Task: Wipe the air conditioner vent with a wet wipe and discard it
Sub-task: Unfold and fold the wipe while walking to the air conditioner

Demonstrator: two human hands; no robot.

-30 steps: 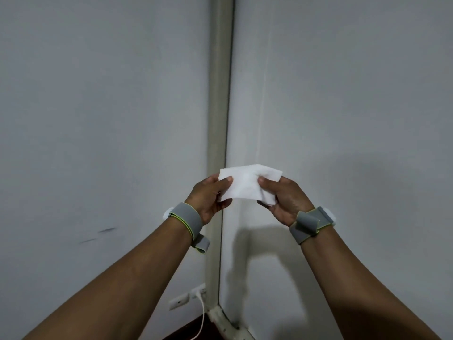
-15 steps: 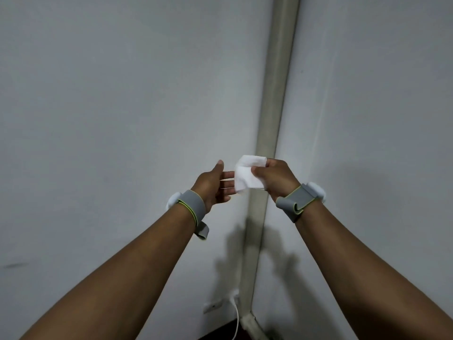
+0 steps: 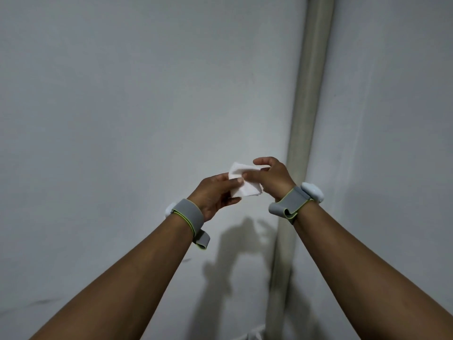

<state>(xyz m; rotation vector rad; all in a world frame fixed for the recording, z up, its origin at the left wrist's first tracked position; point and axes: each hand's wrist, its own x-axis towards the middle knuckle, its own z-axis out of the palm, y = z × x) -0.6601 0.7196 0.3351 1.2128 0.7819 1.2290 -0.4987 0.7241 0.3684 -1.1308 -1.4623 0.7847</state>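
Note:
A white wet wipe (image 3: 245, 184), folded small, is held between both hands at chest height in front of a pale wall. My left hand (image 3: 215, 193) pinches its left edge with thumb and fingers. My right hand (image 3: 272, 175) grips its upper right part, fingers curled over it. Both wrists wear grey bands. No air conditioner vent is in view.
A beige vertical pipe cover (image 3: 308, 123) runs down the room corner just right of the hands. Plain white walls (image 3: 122, 106) fill both sides. A white cable (image 3: 255, 332) shows at the bottom near the corner.
The view has swung left and up, so the corner pipe now sits right of the hands. My left hand, off the wipe half a second ago, holds it again.

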